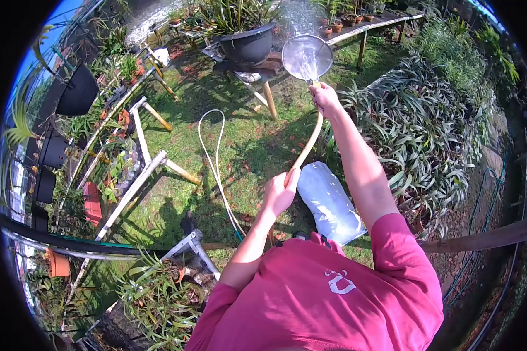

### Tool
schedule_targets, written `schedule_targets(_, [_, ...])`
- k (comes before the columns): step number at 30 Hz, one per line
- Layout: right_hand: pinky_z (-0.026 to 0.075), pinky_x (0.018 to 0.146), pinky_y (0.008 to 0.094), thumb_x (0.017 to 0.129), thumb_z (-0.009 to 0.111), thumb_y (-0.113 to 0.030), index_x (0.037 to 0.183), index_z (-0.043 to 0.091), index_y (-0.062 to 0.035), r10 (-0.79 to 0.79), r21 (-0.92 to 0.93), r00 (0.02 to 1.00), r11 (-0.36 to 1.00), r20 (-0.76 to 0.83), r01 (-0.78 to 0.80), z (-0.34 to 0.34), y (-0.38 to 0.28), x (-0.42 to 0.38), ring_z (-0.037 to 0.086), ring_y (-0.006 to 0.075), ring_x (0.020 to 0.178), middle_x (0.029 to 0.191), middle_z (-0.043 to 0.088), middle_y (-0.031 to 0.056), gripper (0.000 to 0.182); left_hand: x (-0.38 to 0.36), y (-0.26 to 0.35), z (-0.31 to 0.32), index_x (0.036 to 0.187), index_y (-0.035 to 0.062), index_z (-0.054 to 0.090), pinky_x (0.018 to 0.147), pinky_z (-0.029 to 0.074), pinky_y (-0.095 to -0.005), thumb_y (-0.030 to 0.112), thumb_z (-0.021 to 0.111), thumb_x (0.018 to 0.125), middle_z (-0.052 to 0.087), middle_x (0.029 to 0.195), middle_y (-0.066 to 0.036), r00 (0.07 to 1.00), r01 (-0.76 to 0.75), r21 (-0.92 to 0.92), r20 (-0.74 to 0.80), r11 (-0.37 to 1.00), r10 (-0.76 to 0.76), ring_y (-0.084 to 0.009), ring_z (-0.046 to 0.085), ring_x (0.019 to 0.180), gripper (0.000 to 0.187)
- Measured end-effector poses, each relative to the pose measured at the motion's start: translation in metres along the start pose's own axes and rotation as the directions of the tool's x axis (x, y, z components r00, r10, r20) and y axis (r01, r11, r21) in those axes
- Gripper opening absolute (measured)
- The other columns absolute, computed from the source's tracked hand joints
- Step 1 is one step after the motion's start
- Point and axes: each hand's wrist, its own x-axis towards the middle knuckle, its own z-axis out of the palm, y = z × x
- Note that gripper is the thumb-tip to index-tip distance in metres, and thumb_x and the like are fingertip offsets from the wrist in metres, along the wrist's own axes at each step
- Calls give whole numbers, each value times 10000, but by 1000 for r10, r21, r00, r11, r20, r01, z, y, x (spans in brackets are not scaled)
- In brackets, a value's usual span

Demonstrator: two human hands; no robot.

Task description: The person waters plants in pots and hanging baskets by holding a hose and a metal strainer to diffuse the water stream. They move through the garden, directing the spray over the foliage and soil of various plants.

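Observation:
My right hand (325,98) is stretched forward, its fingers wrapped round the end of a pale garden hose (311,140). Just beyond it is a round mesh strainer (299,54) with a dark rim. Its handle seems to meet the same grip, but the fingers hide the join. Water (311,60) jets from the hose end into the mesh, and fine spray drifts past it. Closer to my body, my left hand (280,190) is closed round a lower stretch of the hose.
A large black pot (247,47) of plants stands ahead on a wooden support. A pale blue-white sheet or bag (331,202) lies below my right arm. Dense strap-leaved plants (404,128) fill the right. Wooden rails (132,196) and pots line the left; a hose loop (218,158) lies on grass.

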Motion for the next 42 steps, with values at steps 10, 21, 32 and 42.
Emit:
schedule_targets(10, [333, 414, 242, 902, 581, -78, 1021, 558, -66, 65, 165, 998, 984, 11, -66, -5, 19, -3, 416, 67, 474, 685, 512, -20, 122, -9, 8, -7, 777, -2, 610, 611, 447, -409, 491, 519, 946, 611, 681, -191, 998, 61, 37, -2, 997, -61, -305, 615, 651, 529])
schedule_targets(21, [342, 407, 245, 899, 593, -116, 1007, 571, -56, 42, 98, 999, 994, -35, -38, -7, 16, -2, 438, 72, 475, 643, 504, -27, 125, 2, -9, -16, 864, -4, 637, 624, 459, -422, 481, 521, 951, 615, 720, -225, 999, -9, 130, -33, 991, 13, -348, 611, 656, 506])
schedule_targets(32, [351, 412, 248, 872, 614, -113, 1012, 565, -47, 8, 18, 998, 1000, -58, -7, 18, 4, -26, 442, 78, 478, 645, 494, -19, 162, -10, -29, -44, 811, 3, 602, 533, 383, -367, 459, 531, 971, 491, 574, -102, 992, -125, 91, -22, 988, 128, -187, 460, 533, 489])
schedule_targets(42, [362, 419, 205, 924, 564, -108, 918, 538, -85, 23, 34, 1000, 999, -8, -23, 15, 4, -34, 423, 56, 512, 678, 478, -29, 35, -30, -26, -53, 813, 14, 600, 524, 391, -372, 450, 518, 979, 505, 572, -104, 980, -189, 103, -44, 977, 195, -214, 485, 518, 474])
